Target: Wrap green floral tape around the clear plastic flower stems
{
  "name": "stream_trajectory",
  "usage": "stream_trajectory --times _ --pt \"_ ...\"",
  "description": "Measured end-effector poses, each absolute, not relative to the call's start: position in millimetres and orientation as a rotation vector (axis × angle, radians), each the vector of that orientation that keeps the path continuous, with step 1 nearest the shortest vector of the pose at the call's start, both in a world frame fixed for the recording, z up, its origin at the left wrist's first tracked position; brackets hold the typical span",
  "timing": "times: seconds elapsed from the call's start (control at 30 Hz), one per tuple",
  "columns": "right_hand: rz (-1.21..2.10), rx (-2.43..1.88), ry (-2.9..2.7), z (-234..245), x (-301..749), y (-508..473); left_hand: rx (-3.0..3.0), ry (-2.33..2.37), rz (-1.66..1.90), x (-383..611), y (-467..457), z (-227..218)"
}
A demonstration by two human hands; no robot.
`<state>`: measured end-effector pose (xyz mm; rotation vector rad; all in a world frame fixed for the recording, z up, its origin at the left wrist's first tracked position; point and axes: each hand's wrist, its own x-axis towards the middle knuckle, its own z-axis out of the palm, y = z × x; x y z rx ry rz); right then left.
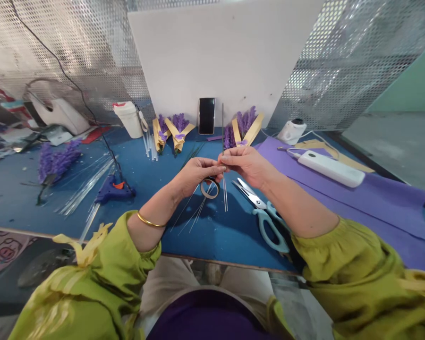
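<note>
Above the middle of the table, both hands meet with their fingertips together. My left hand (197, 175) is closed, and a small roll of tape (210, 196) with a dark outer layer hangs at its fingers. My right hand (247, 165) pinches thin wires (225, 200), held nearly upright. Their upper part rises above the fingers as one dark stem, while bare silvery ends show below. The exact contact between the fingertips is hidden. More thin wires lie on the table beneath my left hand. Scissors (258, 203) with light blue handles lie partly open beside my right forearm.
Purple sheets (368, 200) carry a white power strip (331, 168) at right. Wrapped lavender bouquets (179, 130) and a phone (207, 115) stand at the back. A blue glue gun (113, 189), clear sticks (87, 186) and loose purple flowers (58, 158) lie left.
</note>
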<state>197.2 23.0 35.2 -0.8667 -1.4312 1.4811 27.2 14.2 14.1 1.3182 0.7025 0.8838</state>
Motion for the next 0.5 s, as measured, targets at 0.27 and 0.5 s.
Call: stream_trajectory --times 0.27,0.5 --pt "1.406 -0.951 -1.449 31.6 193.6 23.1 1.466 0.824 0.837 24.4 15.9 15.8" --pt "1.069 -1.094 -1.518 26.5 189.5 22.7 1.51 0.927 0.826 27.6 13.2 18.8"
